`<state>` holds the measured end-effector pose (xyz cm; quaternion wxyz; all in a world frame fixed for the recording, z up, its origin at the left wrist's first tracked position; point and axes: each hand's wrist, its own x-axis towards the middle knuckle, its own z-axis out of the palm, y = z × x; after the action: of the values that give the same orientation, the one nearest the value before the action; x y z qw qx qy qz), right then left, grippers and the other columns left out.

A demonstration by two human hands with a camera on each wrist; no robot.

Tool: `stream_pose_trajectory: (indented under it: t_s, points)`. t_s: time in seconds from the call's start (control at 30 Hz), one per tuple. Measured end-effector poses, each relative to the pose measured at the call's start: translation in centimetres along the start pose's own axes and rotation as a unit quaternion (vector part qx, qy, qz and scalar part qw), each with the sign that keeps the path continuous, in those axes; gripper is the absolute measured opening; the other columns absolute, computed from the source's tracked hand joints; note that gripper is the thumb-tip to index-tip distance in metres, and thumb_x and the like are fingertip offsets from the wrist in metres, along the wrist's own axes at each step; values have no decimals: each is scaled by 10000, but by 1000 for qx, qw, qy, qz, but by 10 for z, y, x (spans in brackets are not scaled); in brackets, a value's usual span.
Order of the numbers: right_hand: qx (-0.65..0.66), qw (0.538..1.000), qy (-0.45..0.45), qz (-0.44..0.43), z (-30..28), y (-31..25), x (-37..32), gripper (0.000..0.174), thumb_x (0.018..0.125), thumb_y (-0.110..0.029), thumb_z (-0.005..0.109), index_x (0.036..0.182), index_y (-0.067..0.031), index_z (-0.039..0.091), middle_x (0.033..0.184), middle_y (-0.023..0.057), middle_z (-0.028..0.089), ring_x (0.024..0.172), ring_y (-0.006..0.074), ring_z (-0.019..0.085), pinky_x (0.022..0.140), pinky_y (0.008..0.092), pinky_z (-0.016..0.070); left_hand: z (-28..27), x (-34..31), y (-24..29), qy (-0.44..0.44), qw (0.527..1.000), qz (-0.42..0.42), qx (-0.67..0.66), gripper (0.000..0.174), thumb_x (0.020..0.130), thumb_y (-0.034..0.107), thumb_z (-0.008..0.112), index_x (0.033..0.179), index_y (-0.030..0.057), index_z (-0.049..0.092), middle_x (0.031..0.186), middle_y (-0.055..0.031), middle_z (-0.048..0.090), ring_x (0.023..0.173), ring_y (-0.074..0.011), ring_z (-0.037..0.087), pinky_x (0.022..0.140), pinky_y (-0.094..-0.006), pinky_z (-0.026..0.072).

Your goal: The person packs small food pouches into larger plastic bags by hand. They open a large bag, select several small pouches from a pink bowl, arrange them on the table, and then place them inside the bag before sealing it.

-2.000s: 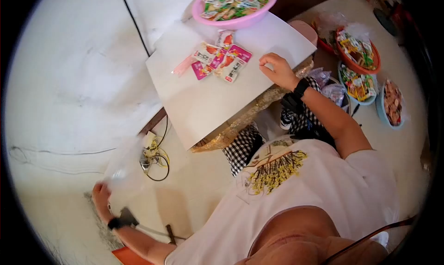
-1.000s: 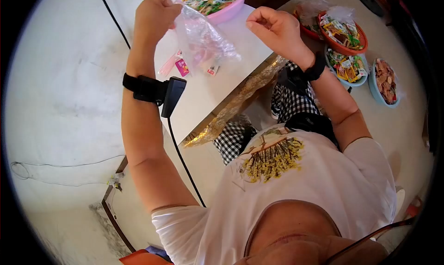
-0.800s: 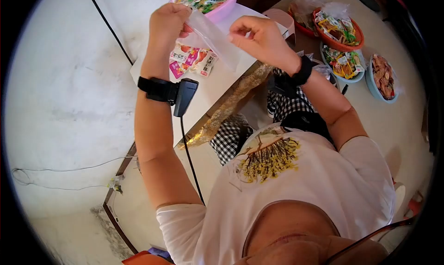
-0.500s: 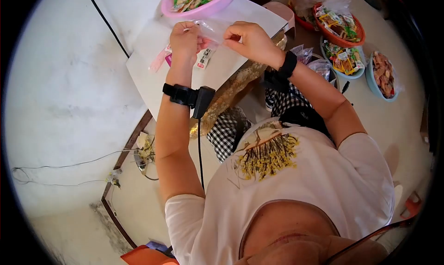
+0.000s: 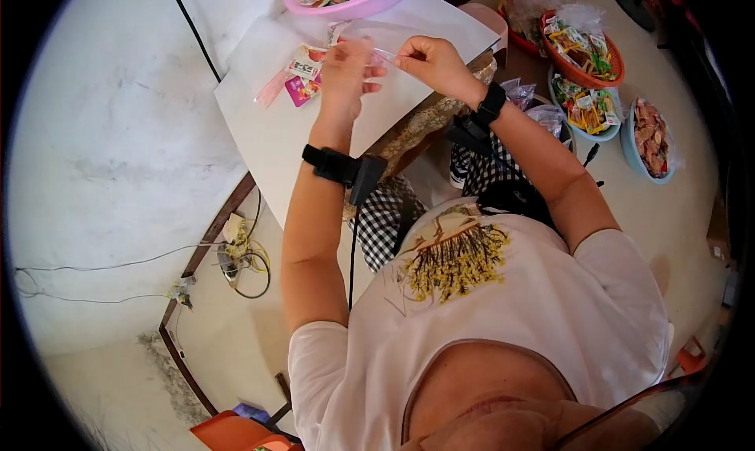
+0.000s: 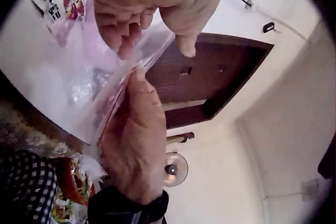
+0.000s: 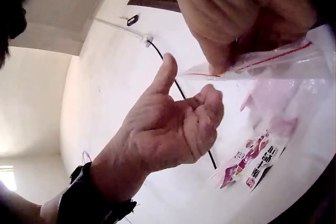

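A clear zip bag (image 7: 273, 58) with a red line along its mouth hangs over the white table (image 5: 259, 152). My right hand (image 5: 436, 66) pinches the bag's edge between thumb and fingers. Close beside the bag's mouth, my left hand (image 5: 346, 77) has its fingers loose and its thumb apart, gripping nothing; it is a little blurred in the head view. In the right wrist view the left palm (image 7: 170, 124) faces the camera. Under the hands lie several food packets, among them a white one (image 5: 305, 62) and a purple one (image 5: 302, 89), partly hidden by the left hand.
A pink basin (image 5: 354, 9) of packets stands at the table's far end. On the floor to the right are a red basket (image 5: 609, 80) and a light-blue basin (image 5: 633, 160), both filled. Cables (image 5: 248, 258) lie on the floor at the left.
My left hand has come up from the lower left with the bag, brought it over the table and let go. My right hand has moved in and taken its edge.
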<state>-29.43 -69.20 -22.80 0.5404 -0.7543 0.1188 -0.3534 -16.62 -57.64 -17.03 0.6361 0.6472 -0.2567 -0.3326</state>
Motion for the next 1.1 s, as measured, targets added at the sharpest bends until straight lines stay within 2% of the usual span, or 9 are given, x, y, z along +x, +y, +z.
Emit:
stream_pose_trajectory:
  t_s: [0.27, 0.37, 0.47, 0.57, 0.63, 0.77, 0.87, 0.97, 1.1]
  points:
    - [-5, 1000, 30, 7, -5, 12, 0, 142, 866, -139, 661, 826, -8, 621, 703, 12, 603, 653, 71, 530, 594, 263, 451, 9, -2, -23, -39, 998, 9, 39, 138, 894, 176, 648, 850, 64, 581, 767, -29, 609, 693, -150, 642, 537, -263, 493]
    - [10, 995, 95, 0, -9, 14, 1, 135, 881, -132, 631, 843, -9, 594, 691, 40, 597, 622, 110, 540, 571, 292, 445, 13, -1, -25, 13, 1000, 13, 18, 122, 874, 128, 648, 848, 32, 577, 730, -50, 620, 611, -127, 633, 468, -233, 465]
    - [-104, 977, 181, -51, -19, 14, 5, 131, 900, -133, 602, 865, -13, 564, 662, 86, 567, 584, 180, 540, 558, 313, 438, 7, 5, -35, 9, 999, 8, 43, 158, 852, 148, 672, 850, 29, 567, 714, -48, 605, 584, -132, 631, 448, -229, 452]
    - [-145, 962, 215, -79, -32, 10, 11, 106, 900, -126, 589, 874, -30, 551, 675, 131, 552, 601, 264, 549, 573, 345, 444, 4, -1, -35, -9, 992, -52, 112, 250, 810, 191, 717, 889, 18, 555, 784, -73, 601, 673, -151, 632, 519, -272, 483]
    - [-197, 954, 175, -140, -39, 0, 13, 110, 911, -132, 594, 898, -30, 553, 720, 129, 554, 626, 269, 544, 585, 341, 443, 3, 7, -50, 85, 956, 144, 243, 330, 774, 209, 746, 940, 1, 551, 840, -100, 594, 741, -182, 618, 600, -327, 492]
    - [-281, 928, 98, -223, -38, -18, 17, 112, 883, -117, 619, 919, -31, 557, 815, 148, 560, 710, 345, 550, 624, 380, 454, 16, -7, -10, 210, 744, 474, 421, 521, 683, 243, 801, 1064, 0, 542, 927, -168, 574, 828, -263, 576, 728, -426, 473]
    - [-308, 923, 43, -228, -33, -28, 15, 111, 872, -110, 618, 927, -30, 564, 858, 140, 558, 756, 360, 557, 651, 408, 459, 24, -5, 8, 204, 696, 509, 463, 419, 678, 209, 784, 1024, 60, 602, 885, -154, 590, 803, -315, 579, 715, -465, 467]
    - [-307, 926, 21, -220, -37, -32, 14, 101, 865, -94, 613, 936, -39, 565, 855, 129, 550, 762, 350, 566, 657, 422, 457, 10, 22, -4, 135, 722, 440, 516, 206, 728, 168, 736, 907, 115, 649, 856, -107, 606, 794, -332, 589, 680, -462, 473]
    - [-351, 914, 52, -196, -60, -15, 19, 69, 845, -73, 599, 904, -48, 573, 850, 121, 549, 769, 338, 572, 655, 412, 463, 10, 32, 9, 155, 767, 423, 457, 60, 777, 127, 685, 832, 131, 660, 838, -74, 609, 768, -328, 601, 630, -434, 482]
